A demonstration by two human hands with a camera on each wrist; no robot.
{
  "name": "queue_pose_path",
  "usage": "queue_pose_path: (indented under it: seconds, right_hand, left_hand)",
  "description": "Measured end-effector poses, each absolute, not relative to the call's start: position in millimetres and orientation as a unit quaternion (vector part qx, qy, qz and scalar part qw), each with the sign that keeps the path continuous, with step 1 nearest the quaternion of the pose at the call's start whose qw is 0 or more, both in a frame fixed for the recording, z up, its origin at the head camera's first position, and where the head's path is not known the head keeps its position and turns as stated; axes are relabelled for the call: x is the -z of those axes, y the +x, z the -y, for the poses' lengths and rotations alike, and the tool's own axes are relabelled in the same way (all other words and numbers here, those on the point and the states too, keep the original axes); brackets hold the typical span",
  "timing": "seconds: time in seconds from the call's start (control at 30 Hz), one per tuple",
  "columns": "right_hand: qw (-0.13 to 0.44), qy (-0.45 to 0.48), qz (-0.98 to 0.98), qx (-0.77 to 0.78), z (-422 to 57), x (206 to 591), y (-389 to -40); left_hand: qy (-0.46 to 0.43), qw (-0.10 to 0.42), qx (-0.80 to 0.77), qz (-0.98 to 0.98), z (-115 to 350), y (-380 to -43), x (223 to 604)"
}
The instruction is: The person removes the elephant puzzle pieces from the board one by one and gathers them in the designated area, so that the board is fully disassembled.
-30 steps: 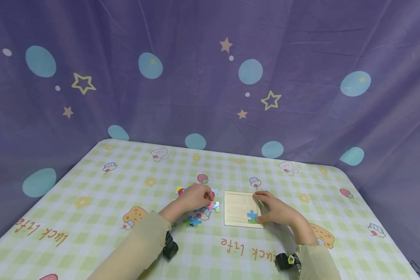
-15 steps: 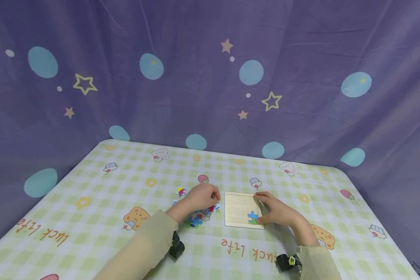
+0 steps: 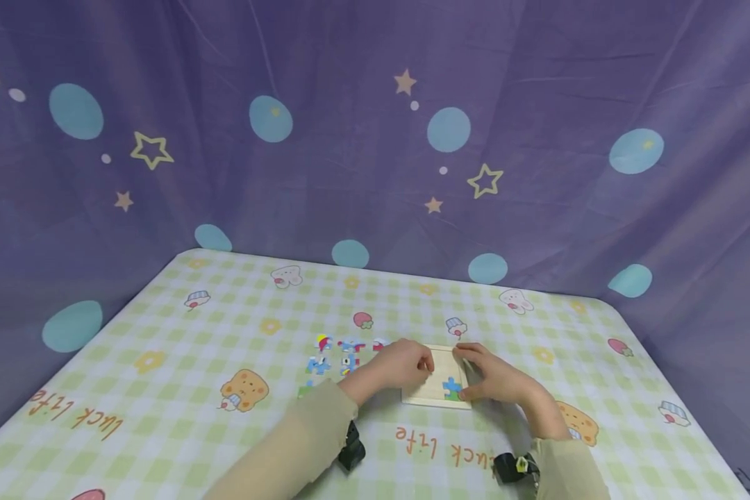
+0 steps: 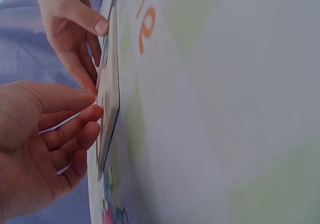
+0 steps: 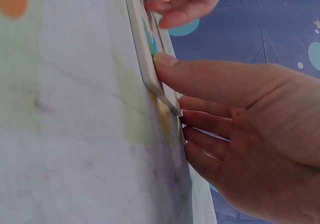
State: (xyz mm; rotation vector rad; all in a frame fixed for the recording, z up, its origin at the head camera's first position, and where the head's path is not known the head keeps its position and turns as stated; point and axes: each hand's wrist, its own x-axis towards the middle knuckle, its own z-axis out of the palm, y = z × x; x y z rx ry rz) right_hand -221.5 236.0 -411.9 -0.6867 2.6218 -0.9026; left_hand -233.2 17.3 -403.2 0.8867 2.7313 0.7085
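Note:
A shallow wooden puzzle tray (image 3: pixel 435 401) lies on the table, with one blue-and-green puzzle piece (image 3: pixel 451 387) in its lower right corner. My right hand (image 3: pixel 496 375) holds the tray's right side, thumb by the lower corner and fingers along the far end; in the right wrist view the thumb (image 5: pixel 165 61) presses at the rim. Over the tray's left part is my left hand (image 3: pixel 403 364), thumb and index fingertips brought together close above the wood. Its fingertips pinch a small puzzle piece seen nearly edge-on in the left wrist view, mostly hidden.
Several loose puzzle pieces (image 3: pixel 317 364) lie left of the tray, some hidden behind the left hand and forearm. A checked tablecloth (image 3: pixel 225 333) covers the table. Behind its far edge hangs a purple curtain (image 3: pixel 350 173). Each wrist wears a black camera.
My left hand has moved right from the loose pieces to over the tray, uncovering several pieces. The right hand has stayed on the tray's right side.

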Motion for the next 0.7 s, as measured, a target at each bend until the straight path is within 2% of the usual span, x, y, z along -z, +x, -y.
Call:
queue_pose_path:
  seconds: [0.37, 0.7]
  right_hand:
    - [0.161, -0.255, -0.895, 0.329, -238, 410, -221]
    - [0.187, -0.266, -0.879, 0.348, -241, 411, -220]
  left_hand:
    - [0.299, 0.119, -0.229, -0.919, -34, -232, 404]
    - [0.341, 0.099, -0.194, -0.915, -42, -231, 408]
